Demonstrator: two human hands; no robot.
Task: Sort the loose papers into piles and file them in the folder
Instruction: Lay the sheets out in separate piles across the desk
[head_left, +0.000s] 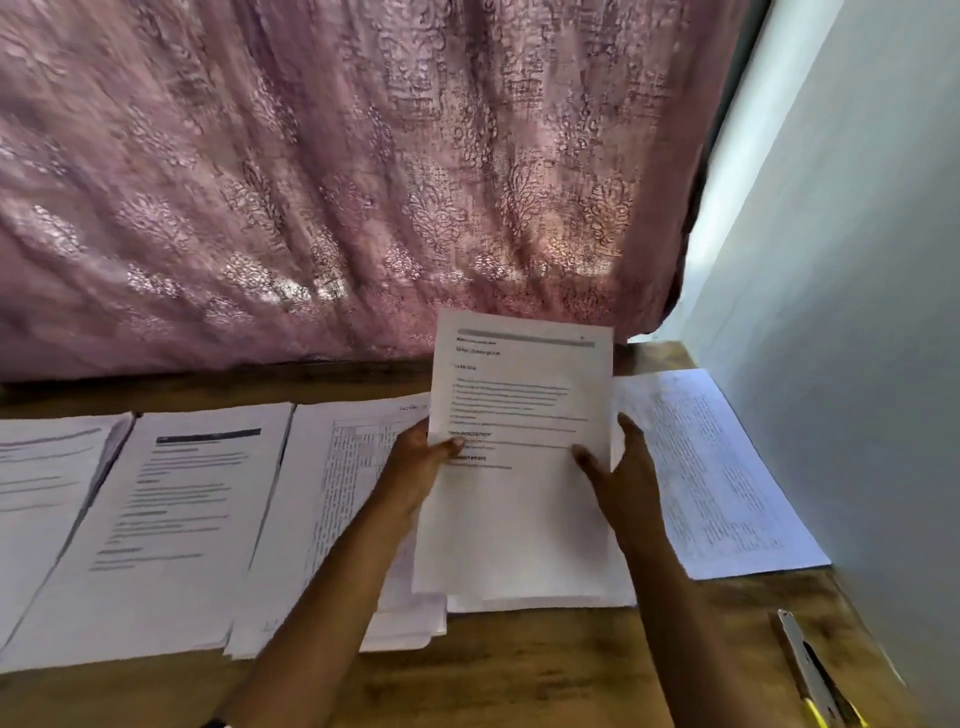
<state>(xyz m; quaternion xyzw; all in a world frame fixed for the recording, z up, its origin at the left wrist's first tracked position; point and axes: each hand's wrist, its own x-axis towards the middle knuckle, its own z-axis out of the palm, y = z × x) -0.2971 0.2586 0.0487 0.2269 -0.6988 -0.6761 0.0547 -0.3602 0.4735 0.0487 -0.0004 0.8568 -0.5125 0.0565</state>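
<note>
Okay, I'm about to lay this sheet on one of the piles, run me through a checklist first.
1. Sheet gripped at both sides by left hand and right hand: ok.
2. Its print sharp enough to match to a pile: cannot tell, blurred.
3. Right pile free of hands: ok.
4. Middle pile squared up: not ok, its lower sheets fan out at the near edge.
5. Folder within reach: cannot tell, none in view.
</note>
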